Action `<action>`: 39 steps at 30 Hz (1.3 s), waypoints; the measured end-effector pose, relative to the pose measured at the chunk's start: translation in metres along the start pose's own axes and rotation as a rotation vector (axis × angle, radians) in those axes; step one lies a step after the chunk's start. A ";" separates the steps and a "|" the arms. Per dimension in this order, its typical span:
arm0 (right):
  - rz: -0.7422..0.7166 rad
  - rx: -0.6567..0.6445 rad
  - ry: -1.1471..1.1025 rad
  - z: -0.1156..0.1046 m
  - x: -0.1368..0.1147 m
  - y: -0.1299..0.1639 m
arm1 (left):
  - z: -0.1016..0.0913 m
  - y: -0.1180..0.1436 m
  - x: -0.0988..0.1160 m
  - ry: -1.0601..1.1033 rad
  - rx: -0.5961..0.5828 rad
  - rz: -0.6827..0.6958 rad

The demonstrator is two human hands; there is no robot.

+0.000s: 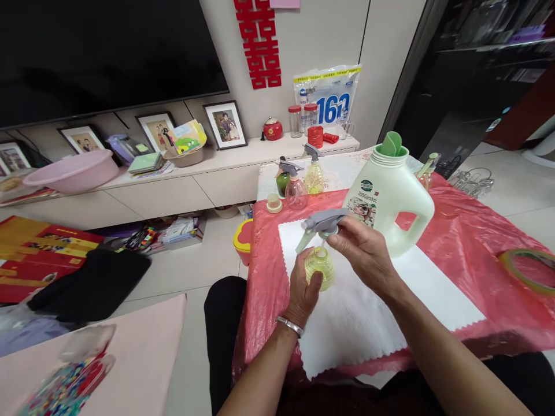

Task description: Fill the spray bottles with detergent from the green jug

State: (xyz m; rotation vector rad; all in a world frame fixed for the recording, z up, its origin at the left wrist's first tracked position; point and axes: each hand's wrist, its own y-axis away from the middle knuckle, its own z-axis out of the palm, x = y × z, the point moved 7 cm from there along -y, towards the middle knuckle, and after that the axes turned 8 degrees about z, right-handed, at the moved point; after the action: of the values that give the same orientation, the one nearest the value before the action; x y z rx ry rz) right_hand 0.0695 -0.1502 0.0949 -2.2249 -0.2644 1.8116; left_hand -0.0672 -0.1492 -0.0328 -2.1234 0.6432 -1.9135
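**A:** Start at your fingertips. What have they got?

**B:** Your left hand (303,289) is wrapped round a small, round, ribbed bottle of clear yellow plastic (319,267), thumb across its front, fingers clenched behind it. Your right hand (364,251) pinches the grey plastic trigger spray head (323,222) at its collar, right over the bottle's open neck.

**A:** Is the head screwed on?

**B:** You can't tell from here. It sits at the neck, its trigger lever pointing down to your left, but your fingers cover the join.

**A:** And where is the bottle?

**B:** Held up just above a white cloth with zigzag edges (368,312), which lies on the thin red plastic sheet (468,248) covering the table in front of you. There's a silver bangle (289,325) on your left wrist.

**A:** What's just beyond your hands?

**B:** A large pale green detergent jug with a side handle (388,199) stands just behind your right hand, with a green funnel (392,144) in its mouth. Further back, at the far edge, three more small spray bottles stand close together: a dark green one (282,182), a clear pinkish one (296,190) and a yellow one (314,176). A small round cap (274,203) lies beside them. At your far right a roll of clear tape (526,268) rests on the red sheet.
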 end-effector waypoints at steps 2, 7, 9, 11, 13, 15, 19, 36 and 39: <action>0.017 -0.062 0.038 0.006 0.008 0.003 | 0.000 -0.001 0.000 -0.005 -0.007 0.018; 0.050 -0.155 0.070 0.014 0.025 0.009 | 0.003 -0.002 0.003 -0.005 -0.053 0.056; 0.063 -0.188 0.068 0.016 0.031 0.012 | 0.003 -0.002 0.003 -0.008 -0.052 0.024; 0.070 -0.207 0.055 0.017 0.035 0.013 | 0.002 -0.004 0.006 -0.006 -0.051 -0.007; 0.073 -0.215 0.042 0.016 0.038 0.014 | 0.001 -0.006 0.013 -0.005 -0.060 -0.012; 0.074 -0.221 0.036 0.015 0.039 0.015 | 0.000 -0.009 0.021 -0.017 -0.074 -0.005; 0.079 -0.230 0.033 0.013 0.042 0.016 | -0.002 -0.011 0.025 -0.062 -0.070 -0.014; 0.155 -0.207 -0.001 0.013 0.054 0.017 | 0.006 -0.008 0.005 0.009 -0.063 -0.006; 0.178 -0.176 -0.063 0.015 0.057 0.018 | 0.008 -0.008 0.002 -0.005 -0.064 0.019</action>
State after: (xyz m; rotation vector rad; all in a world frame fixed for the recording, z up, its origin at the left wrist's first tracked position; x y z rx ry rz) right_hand 0.0662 -0.1492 0.0330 -2.3803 -0.2548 2.0238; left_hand -0.0580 -0.1442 -0.0285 -2.1514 0.7309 -1.9017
